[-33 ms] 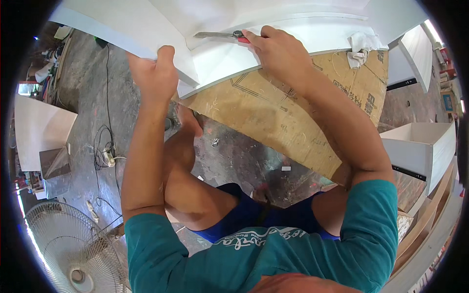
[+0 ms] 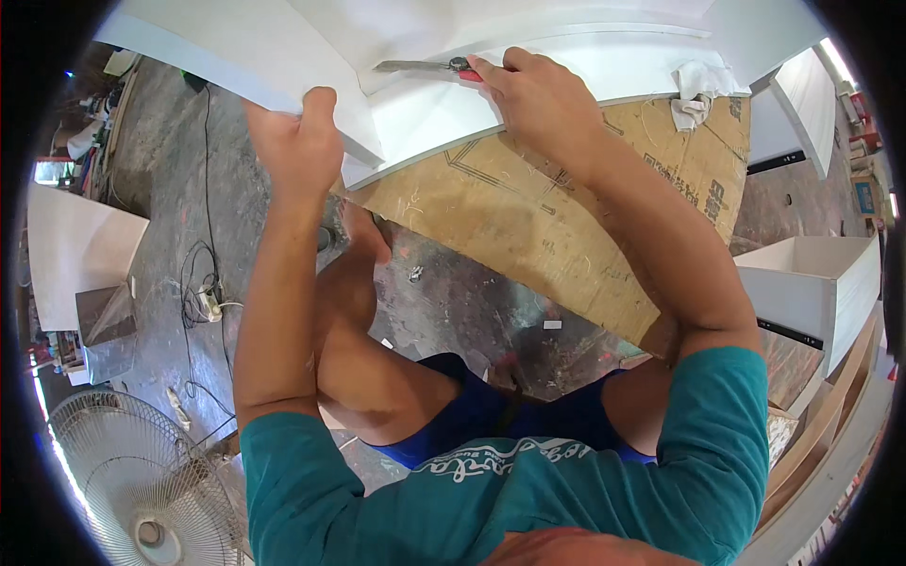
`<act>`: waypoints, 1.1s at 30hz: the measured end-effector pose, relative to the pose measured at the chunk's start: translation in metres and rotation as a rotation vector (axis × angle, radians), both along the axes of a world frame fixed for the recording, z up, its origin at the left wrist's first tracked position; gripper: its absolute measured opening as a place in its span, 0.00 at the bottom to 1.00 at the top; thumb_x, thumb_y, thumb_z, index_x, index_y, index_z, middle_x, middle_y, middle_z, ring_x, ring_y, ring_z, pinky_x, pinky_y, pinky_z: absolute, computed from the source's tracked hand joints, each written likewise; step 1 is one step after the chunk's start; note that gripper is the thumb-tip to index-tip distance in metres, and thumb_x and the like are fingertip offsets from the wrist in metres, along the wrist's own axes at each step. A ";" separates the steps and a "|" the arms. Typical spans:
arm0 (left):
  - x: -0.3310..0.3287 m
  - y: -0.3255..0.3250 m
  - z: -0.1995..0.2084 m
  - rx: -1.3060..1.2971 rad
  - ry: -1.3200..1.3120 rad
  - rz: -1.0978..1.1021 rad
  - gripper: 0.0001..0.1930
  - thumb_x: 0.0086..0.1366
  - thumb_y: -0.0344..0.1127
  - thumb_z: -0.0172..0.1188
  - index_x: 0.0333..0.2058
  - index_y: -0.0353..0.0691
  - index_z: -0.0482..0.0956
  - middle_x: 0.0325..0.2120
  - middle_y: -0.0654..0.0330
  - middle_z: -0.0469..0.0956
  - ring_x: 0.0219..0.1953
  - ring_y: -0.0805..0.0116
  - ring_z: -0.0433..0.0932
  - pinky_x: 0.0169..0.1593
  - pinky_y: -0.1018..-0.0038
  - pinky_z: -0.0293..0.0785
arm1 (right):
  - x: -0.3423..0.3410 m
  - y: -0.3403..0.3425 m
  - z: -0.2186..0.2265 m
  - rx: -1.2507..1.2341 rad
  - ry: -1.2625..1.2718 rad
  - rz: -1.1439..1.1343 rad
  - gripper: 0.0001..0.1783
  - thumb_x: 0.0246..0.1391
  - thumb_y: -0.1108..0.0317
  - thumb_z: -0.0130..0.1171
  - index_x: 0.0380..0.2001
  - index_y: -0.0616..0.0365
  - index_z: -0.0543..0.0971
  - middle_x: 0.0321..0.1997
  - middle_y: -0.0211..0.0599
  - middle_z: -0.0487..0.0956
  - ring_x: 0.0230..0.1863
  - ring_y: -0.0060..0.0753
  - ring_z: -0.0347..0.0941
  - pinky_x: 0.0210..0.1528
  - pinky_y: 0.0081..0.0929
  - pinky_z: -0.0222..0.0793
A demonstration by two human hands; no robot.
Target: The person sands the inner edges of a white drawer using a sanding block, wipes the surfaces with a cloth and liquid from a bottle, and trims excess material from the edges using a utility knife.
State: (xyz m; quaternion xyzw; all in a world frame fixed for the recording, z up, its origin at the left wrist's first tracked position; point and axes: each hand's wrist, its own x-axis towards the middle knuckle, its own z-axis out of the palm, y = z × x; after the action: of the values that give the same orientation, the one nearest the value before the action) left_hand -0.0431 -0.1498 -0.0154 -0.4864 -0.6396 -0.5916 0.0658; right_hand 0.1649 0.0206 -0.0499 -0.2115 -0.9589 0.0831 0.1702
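Note:
My right hand (image 2: 547, 104) is closed round a red and black utility knife (image 2: 460, 66), its long blade out and pointing left. The blade lies along the inner corner of a white cabinet, just above the white board (image 2: 425, 113) and close to the upright white panel (image 2: 274, 61). My left hand (image 2: 300, 146) grips the near edge of that upright panel, thumb on this side; its other fingers are mostly hidden behind the panel. Whether the blade touches the surface, I cannot tell.
Flattened brown cardboard (image 2: 491, 222) lies under the cabinet, with a crumpled white cloth (image 2: 694, 99) at its far right. A white drawer box (image 2: 793, 269) stands at right. Left are black cords (image 2: 209, 179), a socket block (image 2: 209, 304) and a wire-caged fan (image 2: 142, 472).

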 end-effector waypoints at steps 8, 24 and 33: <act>-0.002 0.002 -0.003 -0.016 -0.016 0.048 0.20 0.56 0.23 0.58 0.49 0.27 0.70 0.44 0.51 0.77 0.45 0.62 0.76 0.53 0.68 0.72 | -0.007 0.005 -0.014 0.089 0.086 -0.007 0.22 0.65 0.62 0.58 0.61 0.50 0.79 0.37 0.41 0.77 0.39 0.48 0.79 0.40 0.43 0.76; -0.008 0.002 -0.005 -0.019 0.020 0.084 0.24 0.57 0.25 0.59 0.53 0.26 0.68 0.47 0.49 0.77 0.48 0.59 0.78 0.56 0.66 0.73 | 0.005 -0.019 0.008 0.008 -0.007 -0.011 0.22 0.63 0.68 0.54 0.60 0.56 0.77 0.38 0.45 0.79 0.39 0.48 0.81 0.39 0.45 0.77; -0.005 0.001 -0.003 -0.033 -0.006 0.067 0.23 0.56 0.25 0.59 0.51 0.26 0.69 0.46 0.48 0.77 0.47 0.59 0.77 0.55 0.66 0.72 | 0.000 -0.009 -0.004 0.089 0.082 -0.056 0.18 0.66 0.58 0.58 0.55 0.48 0.83 0.32 0.40 0.80 0.33 0.48 0.80 0.33 0.44 0.76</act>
State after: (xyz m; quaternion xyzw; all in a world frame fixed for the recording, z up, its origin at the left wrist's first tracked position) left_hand -0.0486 -0.1484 -0.0185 -0.4638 -0.6654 -0.5800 0.0755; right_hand 0.1654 0.0112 -0.0543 -0.2271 -0.9475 0.0442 0.2207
